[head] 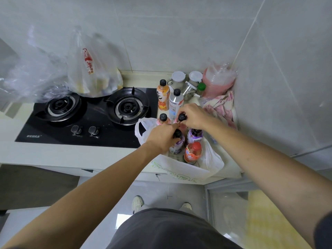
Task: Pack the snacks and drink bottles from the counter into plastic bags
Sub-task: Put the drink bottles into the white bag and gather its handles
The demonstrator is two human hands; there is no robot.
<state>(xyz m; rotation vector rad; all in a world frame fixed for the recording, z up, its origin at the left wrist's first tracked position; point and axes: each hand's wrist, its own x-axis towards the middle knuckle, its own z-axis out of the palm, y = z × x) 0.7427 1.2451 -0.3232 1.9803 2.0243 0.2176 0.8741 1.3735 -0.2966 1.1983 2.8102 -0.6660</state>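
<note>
Your left hand [162, 136]: it was closed around the neck of a purple bottle [177, 143], which stood inside the white bag [212, 159].
Your right hand [195, 115]: its fingers were gripping a pink bottle [181, 118] just under the black cap, at the far edge of the bag's opening. I could not tell whether this bottle was already fully inside.
White bag: it stood open on the desk [53, 155], at the front right, just beside the stove [86, 121]. One handle loop hung toward the stove.
Inside the bag: a second purple bottle [195, 136] stood under your right wrist, and a red bottle [193, 152] with a red cap stood at the near side, touching the first purple one.
Second pink bottle [163, 119]: it stood at the far left edge of the bag, just beside your left hand.
Still on the desk: an orange bottle [163, 95] and a clear bottle [176, 103] stood upright side by side behind the bag, both with black caps.
Back corner: two jars [186, 79] with white lids, a small bottle with a green cap [201, 87], a pink plastic bag [219, 81] and a pink cloth [222, 106] were near the wall.
Clear bags [89, 69]: two filled plastic bags stood behind the stove, one with red print; the contents were too blurred to name.
Floor: your two shoes [137, 203] were visible below the desk.
</note>
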